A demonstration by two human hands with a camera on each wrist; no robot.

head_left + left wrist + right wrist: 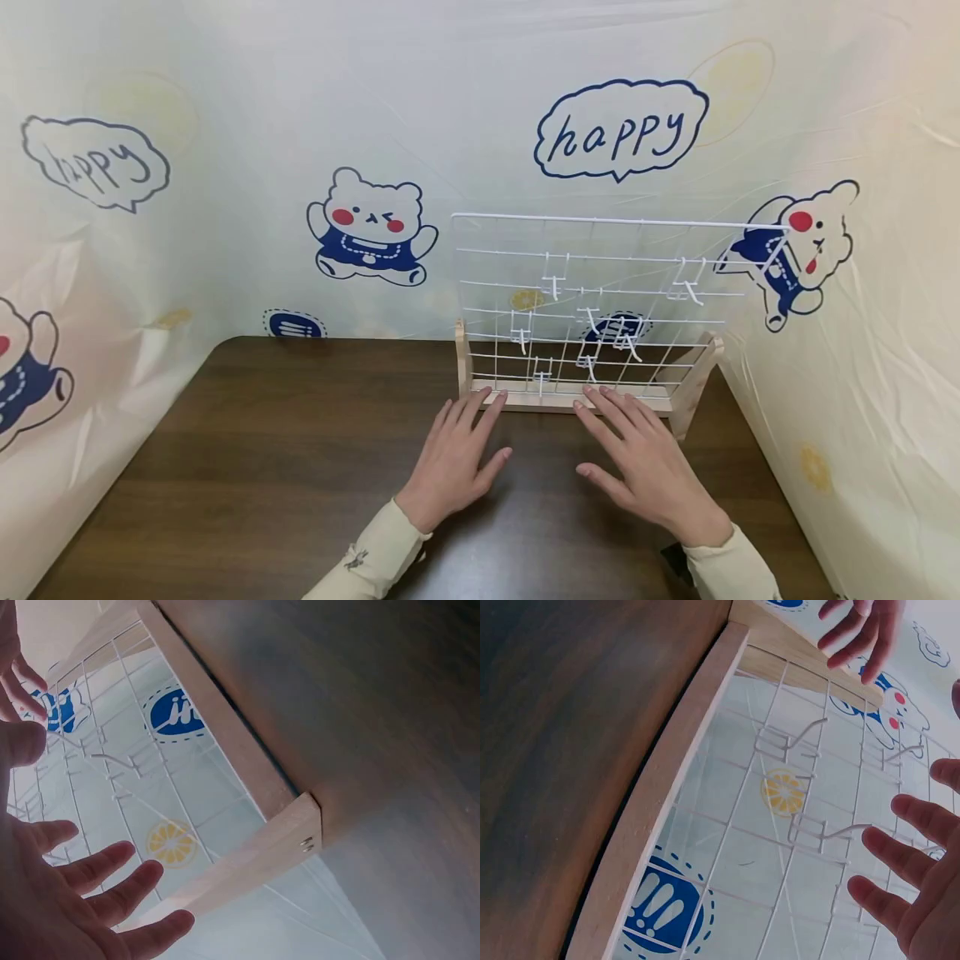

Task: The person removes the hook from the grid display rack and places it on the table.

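Observation:
A white wire grid rack stands in a light wooden base toward the back right of the table. Several white hooks hang on its wires at different heights. My left hand, fingers spread, is in front of the base's left part and holds nothing. My right hand, likewise spread and holding nothing, is in front of the right part. In the left wrist view the left fingers stand apart from the grid. The right wrist view shows hooks beyond the right fingertips.
Dark brown wood covers the table. A pale curtain printed with bears and "happy" bubbles encloses the back and both sides. The rack's right wooden support stands near the table's right edge.

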